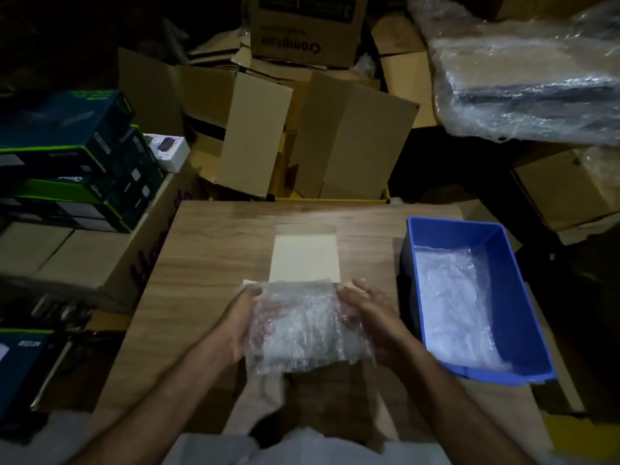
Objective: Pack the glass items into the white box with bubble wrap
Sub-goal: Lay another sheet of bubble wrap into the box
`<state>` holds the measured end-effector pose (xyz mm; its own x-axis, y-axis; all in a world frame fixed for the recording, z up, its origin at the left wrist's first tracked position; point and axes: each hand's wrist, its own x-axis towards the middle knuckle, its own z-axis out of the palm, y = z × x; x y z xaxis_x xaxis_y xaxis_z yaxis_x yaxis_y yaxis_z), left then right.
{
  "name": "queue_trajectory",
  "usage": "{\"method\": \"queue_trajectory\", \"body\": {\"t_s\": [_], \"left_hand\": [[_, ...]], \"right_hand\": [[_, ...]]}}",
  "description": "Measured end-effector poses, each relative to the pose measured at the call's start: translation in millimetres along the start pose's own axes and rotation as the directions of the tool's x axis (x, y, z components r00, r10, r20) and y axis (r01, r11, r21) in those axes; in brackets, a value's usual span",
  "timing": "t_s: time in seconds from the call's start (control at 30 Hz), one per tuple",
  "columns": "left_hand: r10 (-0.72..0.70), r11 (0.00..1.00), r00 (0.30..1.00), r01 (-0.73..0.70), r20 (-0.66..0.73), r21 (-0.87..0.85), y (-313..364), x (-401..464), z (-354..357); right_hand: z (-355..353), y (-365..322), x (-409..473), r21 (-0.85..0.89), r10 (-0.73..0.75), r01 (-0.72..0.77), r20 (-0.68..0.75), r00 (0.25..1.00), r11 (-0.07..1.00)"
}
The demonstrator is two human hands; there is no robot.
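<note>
A bundle of bubble wrap [303, 327] with something reddish inside is held above the wooden table [208, 256], near its front. My left hand [235, 322] grips the bundle's left side. My right hand [367, 312] holds its right side, with the fingers partly spread. Just behind the bundle lies the white box [305, 260], its flap folded back toward the far edge. The bundle hides the box's near end. What is wrapped inside is too blurred to name.
A blue plastic bin [503, 270] with more bubble wrap [453, 303] in it stands at the table's right. Brown cardboard cartons [342, 135] pile up behind the table. Stacked dark retail boxes [73, 156] stand on the left, and a plastic-wrapped package [530, 78] sits at the back right.
</note>
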<state>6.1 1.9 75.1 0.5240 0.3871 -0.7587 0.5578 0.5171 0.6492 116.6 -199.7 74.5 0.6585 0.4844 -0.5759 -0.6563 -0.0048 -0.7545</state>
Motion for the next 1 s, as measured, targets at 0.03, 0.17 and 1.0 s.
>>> {"method": "queue_trajectory", "body": {"t_s": [0.03,0.17,1.0], "left_hand": [[-0.049,0.998,0.999,0.048,0.0,-0.048,-1.0,0.3,-3.7],[-0.15,0.979,0.988,0.152,0.024,-0.137,-11.4,2.2,-27.0],[0.715,0.301,0.658,-0.593,0.235,0.747,17.0,-13.6,-40.8]], "right_hand": [[-0.6,2.2,0.8,-0.002,-0.041,0.041,-0.061,0.997,0.999],[-7.3,13.0,-1.3,-0.147,-0.195,0.188,-0.033,0.98,0.971],[-43.9,-22.6,-1.4,-0.879,-0.567,0.367,0.142,0.811,0.305]]}}
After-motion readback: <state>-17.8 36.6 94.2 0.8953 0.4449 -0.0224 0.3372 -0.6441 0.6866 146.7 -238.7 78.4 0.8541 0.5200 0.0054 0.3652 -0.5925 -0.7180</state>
